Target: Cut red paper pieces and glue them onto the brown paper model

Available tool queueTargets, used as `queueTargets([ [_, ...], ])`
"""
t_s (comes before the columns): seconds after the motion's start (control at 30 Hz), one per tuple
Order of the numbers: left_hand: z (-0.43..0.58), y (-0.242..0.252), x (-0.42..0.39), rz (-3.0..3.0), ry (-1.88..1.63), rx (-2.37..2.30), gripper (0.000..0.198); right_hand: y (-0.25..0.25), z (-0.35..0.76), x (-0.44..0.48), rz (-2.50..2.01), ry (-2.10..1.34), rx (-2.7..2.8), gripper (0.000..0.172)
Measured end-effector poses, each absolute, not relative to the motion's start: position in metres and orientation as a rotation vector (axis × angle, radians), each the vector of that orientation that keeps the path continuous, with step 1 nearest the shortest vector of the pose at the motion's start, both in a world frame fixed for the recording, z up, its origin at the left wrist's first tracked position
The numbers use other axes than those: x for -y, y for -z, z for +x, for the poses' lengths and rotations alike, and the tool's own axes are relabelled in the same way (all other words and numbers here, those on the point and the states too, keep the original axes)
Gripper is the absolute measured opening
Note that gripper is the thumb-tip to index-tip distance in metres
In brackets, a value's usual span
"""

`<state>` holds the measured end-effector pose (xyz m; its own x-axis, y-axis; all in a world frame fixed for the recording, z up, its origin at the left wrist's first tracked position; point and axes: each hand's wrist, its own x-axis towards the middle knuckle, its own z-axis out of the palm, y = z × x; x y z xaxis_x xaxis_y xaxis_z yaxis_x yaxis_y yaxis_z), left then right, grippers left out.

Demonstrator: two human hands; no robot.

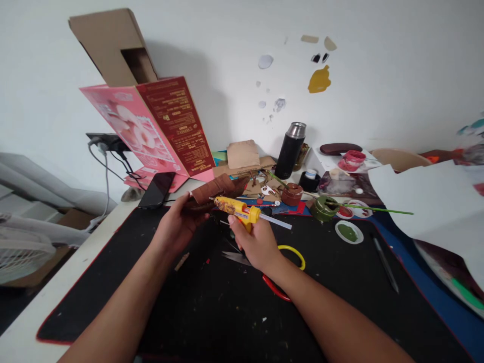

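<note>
Gripping the yellow glue gun (242, 210) in the right hand (260, 244), steadying the brown piece (212, 189) in the left hand (174, 227), right by the nozzle (214, 199), and risking a burn there through any slip!

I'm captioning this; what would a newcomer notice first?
The yellow glue gun in the right hand, its tip by the brown piece in the left hand, stands out first. Next come the pink and red box at the back left and, right of it, the black flask.
</note>
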<state>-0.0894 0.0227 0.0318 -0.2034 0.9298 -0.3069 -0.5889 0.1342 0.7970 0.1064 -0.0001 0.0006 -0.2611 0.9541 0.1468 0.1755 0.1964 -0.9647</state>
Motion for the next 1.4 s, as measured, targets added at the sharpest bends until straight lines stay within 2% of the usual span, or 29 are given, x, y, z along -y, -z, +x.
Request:
queueTargets([
  [0.33,-0.097,-0.023,-0.027,0.474,-1.487,-1.050,0.022,0.000,0.107,-0.001,-1.116,-1.167,1.553,0.052],
  [0.53,-0.119,-0.028,-0.032,0.486,-1.624,-1.027,0.019,0.000,0.104,0.003,-1.063,-1.248,1.570,0.055],
  [0.6,-0.126,-0.031,-0.032,0.488,-1.668,-1.021,0.020,-0.003,0.102,0.007,-1.102,-1.157,1.722,0.051],
  [0.73,-0.137,-0.036,-0.033,0.460,-1.747,-1.017,0.017,-0.011,0.092,0.016,-1.151,-0.821,2.187,0.032],
  [0.9,-0.145,-0.038,-0.033,0.473,-1.774,-0.952,0.019,-0.015,0.073,0.021,-1.111,-0.477,2.758,0.029],
  [1.03,-0.148,-0.045,-0.031,0.432,-1.786,-0.939,0.020,-0.016,0.061,0.018,-1.085,-0.356,2.860,0.030],
  [1.3,-0.140,-0.059,-0.027,0.431,-1.752,-0.947,0.026,-0.022,0.065,0.016,-0.883,-0.411,2.853,0.049],
  [1.4,-0.139,-0.057,-0.027,0.412,-1.747,-0.946,0.025,-0.030,0.081,0.015,-0.882,-0.535,2.790,0.041],
])
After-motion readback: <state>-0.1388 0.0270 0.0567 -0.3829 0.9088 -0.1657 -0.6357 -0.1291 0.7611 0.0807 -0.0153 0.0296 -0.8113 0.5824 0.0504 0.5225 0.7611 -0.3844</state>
